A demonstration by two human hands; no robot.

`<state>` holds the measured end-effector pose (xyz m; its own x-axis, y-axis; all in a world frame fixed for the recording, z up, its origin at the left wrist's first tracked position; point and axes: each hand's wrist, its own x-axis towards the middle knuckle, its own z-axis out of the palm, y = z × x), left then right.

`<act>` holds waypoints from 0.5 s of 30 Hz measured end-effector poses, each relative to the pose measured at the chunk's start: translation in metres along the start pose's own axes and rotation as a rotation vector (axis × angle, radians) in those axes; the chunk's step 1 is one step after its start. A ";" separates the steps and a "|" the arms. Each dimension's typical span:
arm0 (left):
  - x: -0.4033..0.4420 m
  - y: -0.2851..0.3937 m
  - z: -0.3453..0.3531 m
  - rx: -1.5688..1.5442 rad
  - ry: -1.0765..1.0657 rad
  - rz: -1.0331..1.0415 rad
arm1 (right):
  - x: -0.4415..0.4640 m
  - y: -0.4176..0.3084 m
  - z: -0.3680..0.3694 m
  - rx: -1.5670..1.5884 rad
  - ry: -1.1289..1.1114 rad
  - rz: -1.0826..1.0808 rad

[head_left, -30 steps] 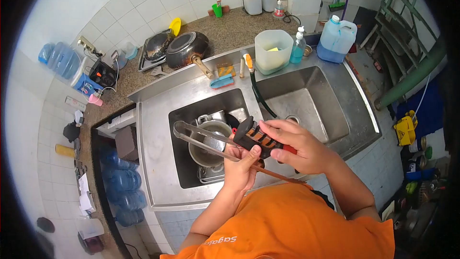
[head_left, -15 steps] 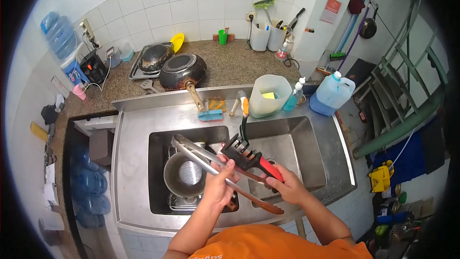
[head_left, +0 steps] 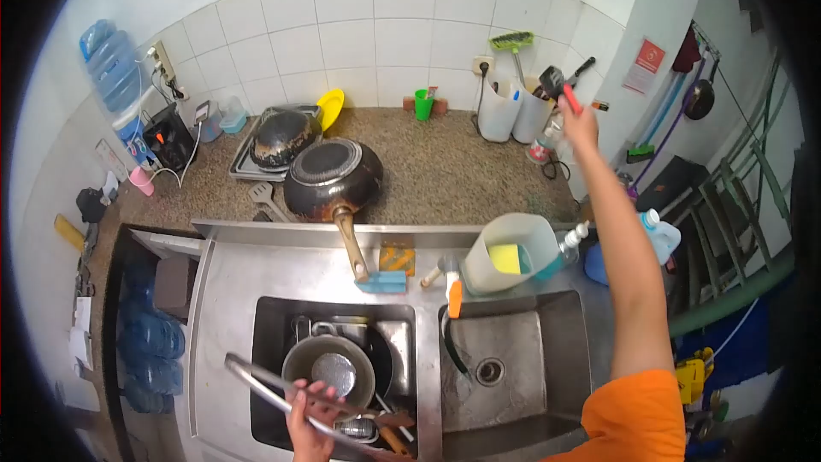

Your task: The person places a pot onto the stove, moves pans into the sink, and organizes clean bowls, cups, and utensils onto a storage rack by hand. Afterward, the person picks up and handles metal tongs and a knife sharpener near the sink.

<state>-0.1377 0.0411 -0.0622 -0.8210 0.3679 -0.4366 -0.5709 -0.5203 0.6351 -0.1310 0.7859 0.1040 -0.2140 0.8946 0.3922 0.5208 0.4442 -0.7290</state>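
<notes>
My left hand [head_left: 310, 429] is closed around a pair of metal tongs [head_left: 255, 378] with brown tips, low over the left sink basin [head_left: 259, 351]. Stretched far out to the back right, my right hand [head_left: 582, 127] grips the red handle of a black knife sharpener [head_left: 554, 84]. The sharpener is at the top of a white utensil container [head_left: 530, 120]; whether it touches the container I cannot tell. A second white container [head_left: 498, 113] stands just to its left. Beneath the tongs, a pot [head_left: 295, 368] sits among other dishes in the left basin.
An upturned black pan [head_left: 332, 178] and a wok [head_left: 285, 139] lie on the granite counter. Behind the right basin [head_left: 522, 359] stand a cut jug with a sponge [head_left: 510, 261] and a soap bottle [head_left: 564, 252]. An orange-tipped faucet [head_left: 454, 298] rises between the basins.
My right hand has carried the knife sharpener from over the sink up to the back-right containers. My left hand has moved down and left with the tongs. The view has shifted.
</notes>
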 end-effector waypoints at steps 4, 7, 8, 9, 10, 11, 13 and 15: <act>-0.010 0.002 -0.006 0.172 0.186 0.226 | 0.101 -0.046 0.015 0.043 0.334 -0.160; -0.017 0.001 0.003 0.210 0.258 0.291 | 0.086 -0.080 0.011 0.208 0.252 -0.084; -0.022 0.000 0.006 0.218 0.258 0.340 | 0.062 -0.091 0.006 0.307 0.126 -0.120; -0.024 -0.002 0.005 0.209 0.254 0.341 | 0.038 -0.103 0.000 0.410 0.009 -0.162; -0.025 -0.001 0.003 0.320 0.200 0.365 | 0.005 -0.108 -0.008 0.437 -0.114 -0.206; -0.025 0.000 0.000 0.432 0.140 0.391 | -0.035 -0.110 -0.018 0.466 -0.233 -0.249; -0.026 -0.004 -0.011 0.597 0.087 0.464 | -0.149 -0.124 -0.061 0.593 -0.482 -0.233; -0.049 0.005 0.026 0.609 -0.041 0.483 | -0.241 -0.106 -0.103 0.616 -0.829 -0.269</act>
<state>-0.1006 0.0404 -0.0216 -0.9701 0.2427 -0.0056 -0.0356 -0.1193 0.9922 -0.0496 0.5181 0.1444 -0.8759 0.4143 0.2474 -0.0852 0.3718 -0.9244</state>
